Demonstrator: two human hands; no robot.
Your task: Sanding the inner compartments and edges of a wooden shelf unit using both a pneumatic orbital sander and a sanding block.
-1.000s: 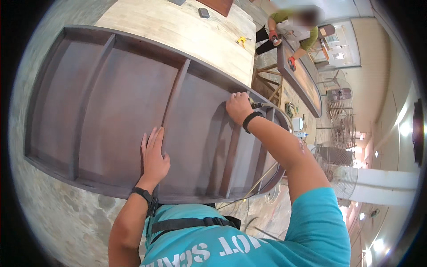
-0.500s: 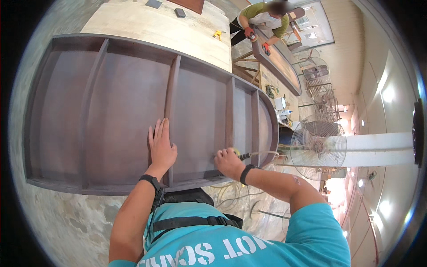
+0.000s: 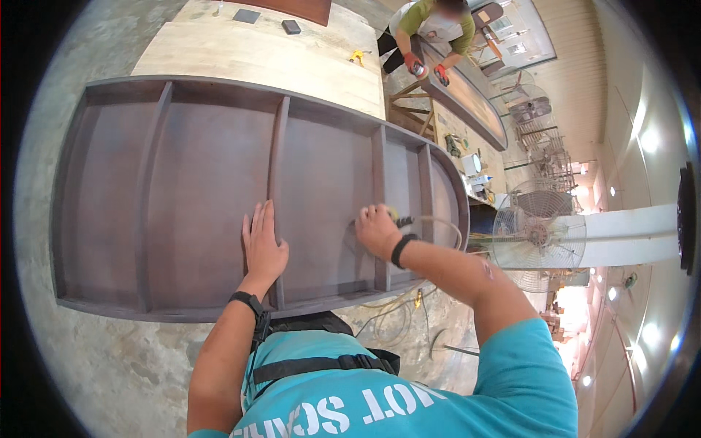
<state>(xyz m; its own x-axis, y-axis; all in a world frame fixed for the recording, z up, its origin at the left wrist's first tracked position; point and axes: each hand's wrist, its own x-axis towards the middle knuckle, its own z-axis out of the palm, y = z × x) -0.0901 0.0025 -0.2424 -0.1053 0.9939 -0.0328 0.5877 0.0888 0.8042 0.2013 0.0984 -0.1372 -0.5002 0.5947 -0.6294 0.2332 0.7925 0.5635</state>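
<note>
A long, dark grey-brown shelf unit (image 3: pixel 204 175) with an arched right end lies on its back before me, split into compartments by upright dividers. My left hand (image 3: pixel 263 247) rests on its middle divider (image 3: pixel 277 160), fingers stretched out. Just right of it, my right hand (image 3: pixel 377 232) is closed over a small air sander (image 3: pixel 396 217) with a yellowish body. The sander is inside the compartment right of that divider, close to the following divider (image 3: pixel 379 168). My hand hides most of the tool, including its underside. A pale hose (image 3: pixel 442 220) curves away from it to the right.
Beyond the unit, a pale wooden table (image 3: pixel 219 51) bears a dark block (image 3: pixel 290 27) and a yellow tool (image 3: pixel 358 56). At the back right, a person in red gloves handles another arched frame (image 3: pixel 475 106). A caged fan (image 3: pixel 539 233) stands right; hoses (image 3: pixel 398 303) trail over the floor.
My right hand has moved away from me with the sander, up along the compartment. My left hand stays on the middle divider. The whole view has shifted slightly.
</note>
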